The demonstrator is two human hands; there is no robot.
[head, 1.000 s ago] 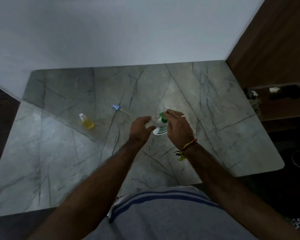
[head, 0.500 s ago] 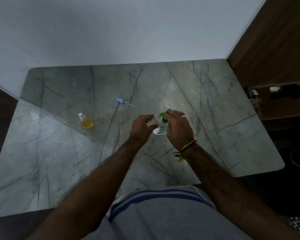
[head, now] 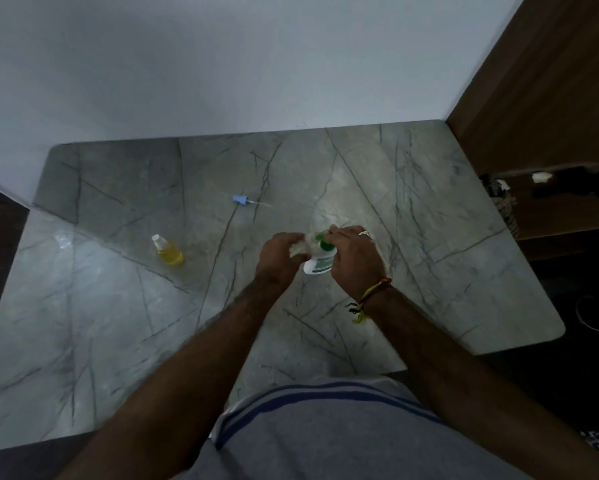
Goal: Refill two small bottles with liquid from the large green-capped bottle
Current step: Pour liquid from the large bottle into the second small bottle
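Little has moved over the last second: both hands have stayed locked together over the same spot of the bench, and the small bottle and blue cap off to the left lie where they lay before; only the camera has shifted slightly.

From the head camera, the large white bottle with the green cap [head: 320, 259] is held above the grey veined marble bench [head: 118, 323], tilted toward the left hand. The right hand [head: 355, 259] grips it from the right, fingers curled over the cap end — a ring shows on one finger and a red-and-yellow thread band [head: 369, 296] circles the wrist. The left hand [head: 279, 256] is curled round a small clear bottle [head: 300, 247], mostly hidden by the fingers, whose top meets the green cap. Whether liquid is passing between them is too small to tell.

Well to the left stands a small clear bottle of yellow liquid [head: 168, 251], uncapped, upright on the bench. Beyond it, nearer the wall, lies a blue cap with a thin tube [head: 244, 201] on its side.
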